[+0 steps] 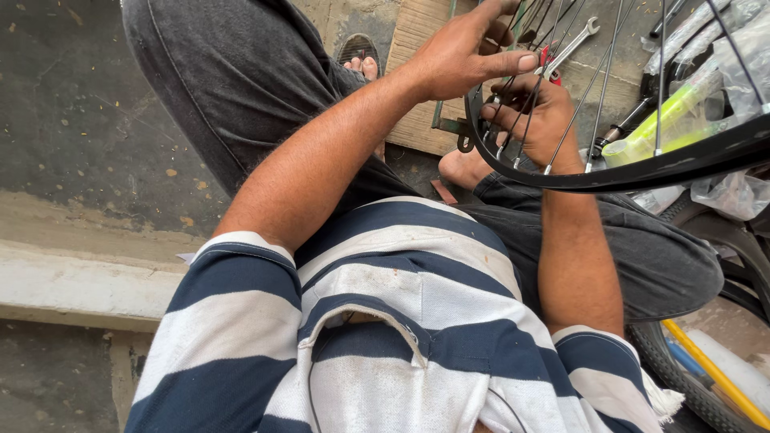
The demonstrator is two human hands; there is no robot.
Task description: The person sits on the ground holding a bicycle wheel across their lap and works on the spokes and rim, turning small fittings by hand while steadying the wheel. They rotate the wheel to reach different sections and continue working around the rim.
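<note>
Pinching spokes [561, 72], right hand [539, 112], left hand [461, 56] on rim [642, 170]

shirt [401, 321] showing navy and white stripes | trousers [241, 80] showing dark grey | wheel rim [642, 170] showing black | spokes [603, 76] gleaming silver | wrench [573, 40] showing silver | tube [666, 120] glowing yellow-green | board [417, 80] showing tan

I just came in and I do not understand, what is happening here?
A seated person in a striped shirt works on a black bicycle wheel rim held over the lap. The right hand grips among the spokes inside the rim; the left hand pinches at the spokes above. A wrench lies on cardboard beyond.
</note>
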